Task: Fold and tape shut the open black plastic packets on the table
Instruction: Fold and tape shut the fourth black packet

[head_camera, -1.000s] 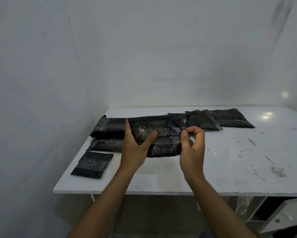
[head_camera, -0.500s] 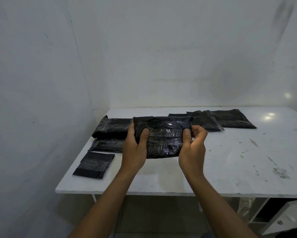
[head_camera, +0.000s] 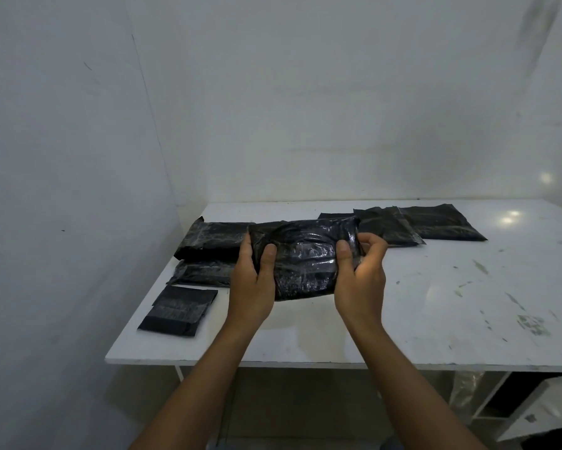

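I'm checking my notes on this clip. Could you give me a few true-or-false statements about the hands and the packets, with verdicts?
1. The left hand and the right hand both grip the same black packet. True.
2. The small folded packet lies on the right half of the table. False: it lies near the table's left front corner.
3. A tape roll stands on the table. False: none is in view.
4. More packets lie flat on the table beyond the right hand. True.
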